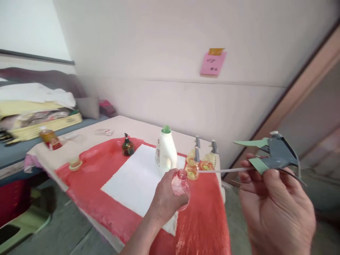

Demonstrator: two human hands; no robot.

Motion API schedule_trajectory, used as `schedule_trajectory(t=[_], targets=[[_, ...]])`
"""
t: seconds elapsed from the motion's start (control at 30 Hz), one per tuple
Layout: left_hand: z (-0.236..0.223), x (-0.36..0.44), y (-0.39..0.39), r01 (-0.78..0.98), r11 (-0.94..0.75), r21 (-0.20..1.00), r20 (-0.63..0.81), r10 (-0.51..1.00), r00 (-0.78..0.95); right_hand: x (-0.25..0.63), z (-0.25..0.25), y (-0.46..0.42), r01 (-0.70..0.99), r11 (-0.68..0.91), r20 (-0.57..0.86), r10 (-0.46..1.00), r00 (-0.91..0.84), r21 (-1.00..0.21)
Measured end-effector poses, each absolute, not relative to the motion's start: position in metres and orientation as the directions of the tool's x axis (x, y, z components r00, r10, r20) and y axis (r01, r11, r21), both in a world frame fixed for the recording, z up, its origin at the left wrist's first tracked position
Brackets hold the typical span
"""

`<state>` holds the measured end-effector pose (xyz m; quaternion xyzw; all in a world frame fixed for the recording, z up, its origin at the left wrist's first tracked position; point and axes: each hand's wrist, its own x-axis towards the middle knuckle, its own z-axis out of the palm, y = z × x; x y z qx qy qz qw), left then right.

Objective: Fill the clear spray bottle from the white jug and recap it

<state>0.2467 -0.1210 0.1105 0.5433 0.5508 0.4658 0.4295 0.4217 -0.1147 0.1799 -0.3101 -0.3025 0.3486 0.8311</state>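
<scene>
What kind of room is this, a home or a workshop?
Probably a room in a home used as a makeshift work spot: a bed with piled bedding, a cloth-covered table holding household bottles, and a sticky note.

Both hands are bare, with no gloves, rings or watch. The left hand [166, 198] shows a bare forearm; the right hand [276, 209] shows no sleeve.

A: My feed's evenly lit, soft daylight, no hard shadows on the tabletop [87, 136].
B: Blur?
A: Yes, whole frame soft; my right hand [276, 209] smeared close up. Edges stretch, wall lines bow.
</scene>
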Motion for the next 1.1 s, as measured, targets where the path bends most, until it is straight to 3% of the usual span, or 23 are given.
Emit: schedule_trajectory(t=[0.1, 0.23, 0.53, 0.77, 0.9, 1.1], targets=[[0.099, 0.273, -0.119, 0.352, -0.046, 0.935, 0.064, 0.997, -0.040, 0.433, 0.177, -0.120, -0.354, 0.560, 0.375, 0.799, 0.470, -0.749], [0.096, 0.290, -0.118, 0.466, -0.094, 0.880, 0.127, 0.991, -0.040, 0.439, 0.167, -0.117, -0.301, 0.456, 0.383, 0.883, 0.271, -0.838], [0.097, 0.284, -0.122, 0.393, -0.130, 0.910, 0.134, 0.991, 0.016, 0.428, 0.120, -0.089, -0.151, 0.266, 0.300, 0.909, -0.290, -0.952], [0.090, 0.276, -0.120, 0.388, -0.088, 0.918, 0.102, 0.995, -0.017, 0.421, 0.104, -0.077, -0.244, 0.162, 0.244, 0.900, -0.360, -0.956], [0.098, 0.275, -0.122, 0.349, -0.053, 0.936, 0.035, 0.998, 0.060, 0.418, 0.100, -0.076, -0.232, 0.158, 0.228, 0.921, -0.316, -0.960], [0.105, 0.273, -0.125, 0.352, -0.088, 0.932, 0.056, 0.993, 0.103, 0.426, 0.096, -0.073, -0.237, 0.090, 0.176, 0.910, -0.374, -0.967]])
